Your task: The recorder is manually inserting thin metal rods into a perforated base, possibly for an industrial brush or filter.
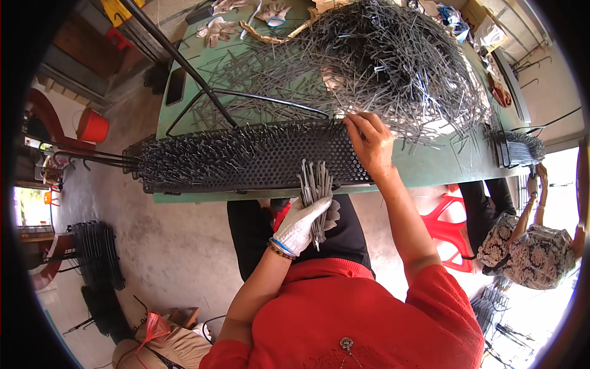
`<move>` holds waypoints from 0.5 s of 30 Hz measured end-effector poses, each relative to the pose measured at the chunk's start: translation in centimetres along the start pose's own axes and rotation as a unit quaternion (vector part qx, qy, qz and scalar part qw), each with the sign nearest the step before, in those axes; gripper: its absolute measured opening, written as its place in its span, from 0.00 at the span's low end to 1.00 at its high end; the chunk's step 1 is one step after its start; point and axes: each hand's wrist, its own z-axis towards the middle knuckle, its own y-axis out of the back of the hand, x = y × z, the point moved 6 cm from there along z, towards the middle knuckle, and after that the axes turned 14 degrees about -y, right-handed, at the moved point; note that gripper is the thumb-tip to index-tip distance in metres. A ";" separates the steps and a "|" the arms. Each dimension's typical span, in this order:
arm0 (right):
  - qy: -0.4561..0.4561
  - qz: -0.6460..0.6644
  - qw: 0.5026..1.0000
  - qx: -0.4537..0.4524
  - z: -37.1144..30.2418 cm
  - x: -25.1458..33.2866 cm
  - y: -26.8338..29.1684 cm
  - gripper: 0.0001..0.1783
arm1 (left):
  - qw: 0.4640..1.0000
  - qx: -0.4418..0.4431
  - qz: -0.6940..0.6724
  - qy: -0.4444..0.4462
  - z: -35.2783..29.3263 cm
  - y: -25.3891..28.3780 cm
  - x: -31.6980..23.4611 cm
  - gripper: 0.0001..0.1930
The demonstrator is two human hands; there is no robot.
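My left hand [298, 225], in a white knitted glove, is wrapped round a bunch of thin grey metal rods [316, 178] with small shaped ends. It is in front of a long black perforated rack [283, 161] at the table's near edge. Many rods [196, 154] stand upright in the holes over the rack's left and middle parts, while bare holes show toward the right. At the rack's far edge is my bare right hand [372, 145], its fingers pinched together and bent down. What lies between those fingertips is too small to make out.
A large heap of loose metal rods [393, 55] covers much of the green table [184, 120]. A black bar frame [203, 86] rises behind the rack. Gloves [216, 31] and a phone [176, 85] lie at the far left. Another person [534, 252] works at a second rack [519, 149] on the right.
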 end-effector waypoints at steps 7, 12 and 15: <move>0.034 -0.027 0.999 -0.008 -0.6 0.2 -0.2 0.11 | 1.000 0.002 -0.028 0.002 0.0 -0.3 0.1 0.09; -0.125 0.073 0.988 0.045 -1.1 0.3 1.0 0.10 | 0.999 0.000 -0.032 -0.003 0.0 -0.3 -0.3 0.09; -0.221 0.159 0.925 0.264 -2.9 0.8 -0.1 0.13 | 0.999 0.003 -0.030 -0.017 0.1 -0.4 -0.5 0.09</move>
